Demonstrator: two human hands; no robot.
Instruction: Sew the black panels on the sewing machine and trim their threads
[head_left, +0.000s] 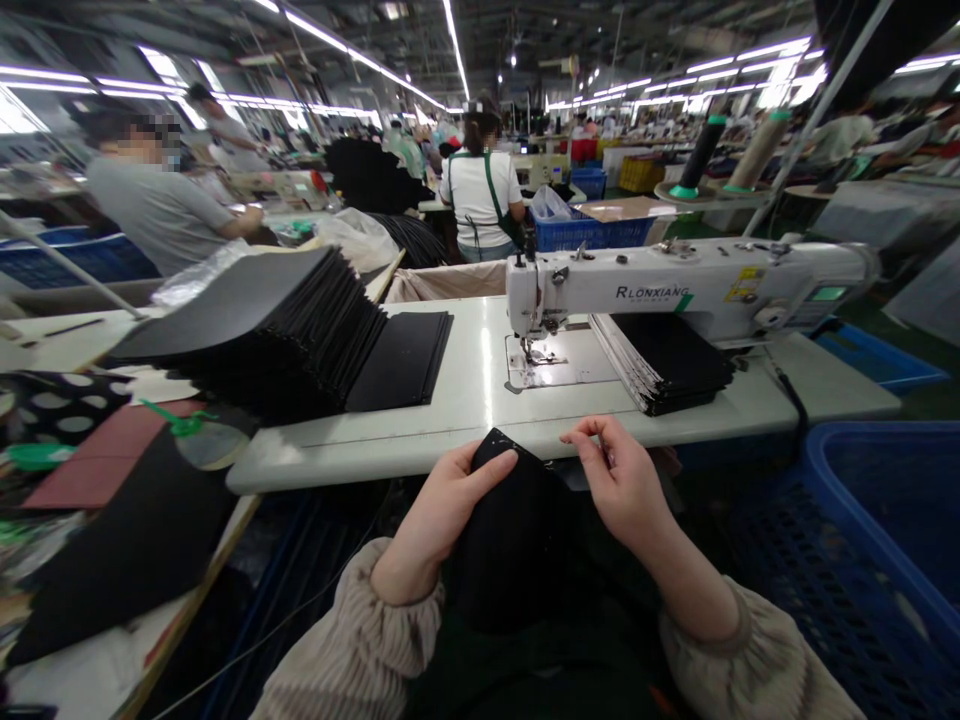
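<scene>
My left hand (451, 500) pinches a black fabric piece (510, 530) near its top corner, thumb lying across the front. The piece hangs down over my lap, and small pale specks or thread bits show along its upper edge. My right hand (619, 480) is apart from it on the right, thumb and fingers pressed together; what they hold, if anything, is too small to make out. Both hands are in front of the edge of the pale sewing table (469, 400). Beyond them stands a white sewing machine (652, 285), its needle area over a metal plate.
A tall stack of black panels (300, 320) stands at the left, with a lower pile (401, 360) beside it. Another stack (675, 365) lies under the machine arm. A blue basket (885, 500) is at my right. Thread cones (701, 155) rise behind. Several people work farther back.
</scene>
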